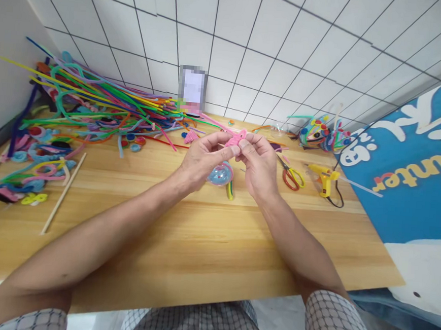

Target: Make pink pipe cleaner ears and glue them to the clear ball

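Note:
Both my hands meet above the middle of the table, pinching a pink pipe cleaner (239,135) bent into a small looped shape. My left hand (206,156) grips it from the left, thumb on top. From the right, my right hand (261,160) holds it between thumb and fingers. A straight pink length runs from the shape up and left behind my left hand. Under the hands on the table sits a clear ball with blue and pink in it (220,174). Beside it lies a short yellow-green piece (229,190).
Many coloured pipe cleaners (107,95) are heaped at the back left. Scissors (292,176) and a yellow glue gun (324,179) lie to the right. Decorated balls (314,133) stand at the back right. A phone-like screen (193,89) leans on the tiled wall. Wooden sticks (63,193) lie left.

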Available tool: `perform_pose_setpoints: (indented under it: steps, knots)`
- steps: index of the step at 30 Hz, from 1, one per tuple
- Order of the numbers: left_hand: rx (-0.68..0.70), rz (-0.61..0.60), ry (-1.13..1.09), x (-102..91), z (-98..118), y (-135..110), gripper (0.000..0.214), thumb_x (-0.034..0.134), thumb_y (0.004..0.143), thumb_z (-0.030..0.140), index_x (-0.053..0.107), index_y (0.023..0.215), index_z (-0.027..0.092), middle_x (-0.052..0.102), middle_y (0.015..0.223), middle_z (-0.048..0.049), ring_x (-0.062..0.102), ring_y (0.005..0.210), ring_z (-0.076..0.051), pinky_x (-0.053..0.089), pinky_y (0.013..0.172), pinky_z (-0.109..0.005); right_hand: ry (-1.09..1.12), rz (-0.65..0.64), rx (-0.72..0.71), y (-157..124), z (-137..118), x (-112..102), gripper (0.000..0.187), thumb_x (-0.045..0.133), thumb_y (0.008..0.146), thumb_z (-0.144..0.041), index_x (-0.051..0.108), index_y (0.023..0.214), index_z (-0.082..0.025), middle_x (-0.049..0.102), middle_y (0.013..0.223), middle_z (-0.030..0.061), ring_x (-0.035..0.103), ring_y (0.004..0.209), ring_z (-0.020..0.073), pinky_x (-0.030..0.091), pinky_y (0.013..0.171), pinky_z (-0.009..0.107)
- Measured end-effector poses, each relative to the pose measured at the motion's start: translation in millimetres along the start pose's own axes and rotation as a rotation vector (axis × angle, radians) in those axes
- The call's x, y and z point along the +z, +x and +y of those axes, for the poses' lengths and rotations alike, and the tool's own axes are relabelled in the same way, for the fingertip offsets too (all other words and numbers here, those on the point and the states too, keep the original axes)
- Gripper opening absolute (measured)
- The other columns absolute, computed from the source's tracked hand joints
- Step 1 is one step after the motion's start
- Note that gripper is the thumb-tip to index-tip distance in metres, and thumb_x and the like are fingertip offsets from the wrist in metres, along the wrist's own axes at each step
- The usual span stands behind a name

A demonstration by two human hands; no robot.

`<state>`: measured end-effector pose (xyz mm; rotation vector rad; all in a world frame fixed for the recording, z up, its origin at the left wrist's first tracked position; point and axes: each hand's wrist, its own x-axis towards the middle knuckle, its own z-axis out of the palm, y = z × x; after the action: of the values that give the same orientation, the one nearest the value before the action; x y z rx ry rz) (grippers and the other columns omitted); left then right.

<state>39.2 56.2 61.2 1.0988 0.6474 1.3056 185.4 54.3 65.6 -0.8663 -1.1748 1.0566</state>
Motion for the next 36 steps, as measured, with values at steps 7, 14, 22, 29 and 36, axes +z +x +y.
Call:
perform_pose_setpoints:
  steps: [7, 14, 22, 29, 36]
  knots:
    - [0.023, 0.058, 0.007, -1.9, 3.1, 1.6, 0.038, 0.097, 0.069, 0.052, 0.079, 0.078, 0.02, 0.061, 0.066, 0.0027, 0.047, 0.06, -0.01, 0.04, 0.057, -0.025, -0.007, -0.054, 0.065, -1.6, 3.5, 0.7, 0.026, 0.086, 0.08, -0.04, 0.067, 0.089, -0.025, 0.071, 0.084, -0.0022, 0.064, 0.077, 0.0136, 0.053, 0.069, 0.027]
    - [-0.127, -0.041, 0.165, -3.0, 11.2, -1.3, 0.031, 0.088, 0.077, 0.045, 0.074, 0.078, 0.017, 0.072, 0.075, -0.0025, 0.061, 0.064, -0.012, 0.049, 0.061, -0.025, -0.222, -0.092, -0.124, 9.6, -10.9, -17.6, 0.016, 0.081, 0.087, -0.038, 0.077, 0.096, -0.026, 0.076, 0.094, -0.0006, 0.068, 0.086, 0.0159, 0.058, 0.081, 0.031]
    - [-0.159, -0.15, 0.166, -0.1, 6.9, -1.9, 0.018, 0.082, 0.075, 0.028, 0.071, 0.082, 0.016, 0.071, 0.073, -0.0001, 0.062, 0.058, -0.011, 0.05, 0.058, -0.023, -0.299, -0.201, -0.095, 10.4, -13.8, -20.5, 0.01, 0.077, 0.088, -0.03, 0.073, 0.082, -0.023, 0.068, 0.075, -0.0037, 0.06, 0.067, 0.0129, 0.049, 0.066, 0.029]
    - [-0.104, -0.069, 0.216, -2.1, 7.0, -1.5, 0.018, 0.084, 0.075, 0.032, 0.073, 0.077, 0.017, 0.068, 0.071, 0.0003, 0.059, 0.062, -0.012, 0.047, 0.059, -0.025, -0.434, -0.181, -0.211, 8.2, -19.9, -23.9, 0.005, 0.077, 0.089, -0.027, 0.076, 0.084, -0.025, 0.067, 0.077, -0.0028, 0.059, 0.073, 0.0152, 0.05, 0.074, 0.033]
    - [-0.016, 0.067, 0.194, -2.5, 1.0, -0.3, 0.03, 0.087, 0.076, 0.04, 0.067, 0.069, 0.02, 0.062, 0.066, 0.0008, 0.05, 0.059, -0.013, 0.04, 0.056, -0.027, -0.476, -0.237, -0.23, -1.3, -35.7, -21.2, 0.044, 0.062, 0.104, -0.06, 0.084, 0.087, -0.026, 0.069, 0.073, 0.0008, 0.062, 0.068, 0.0176, 0.053, 0.068, 0.034]
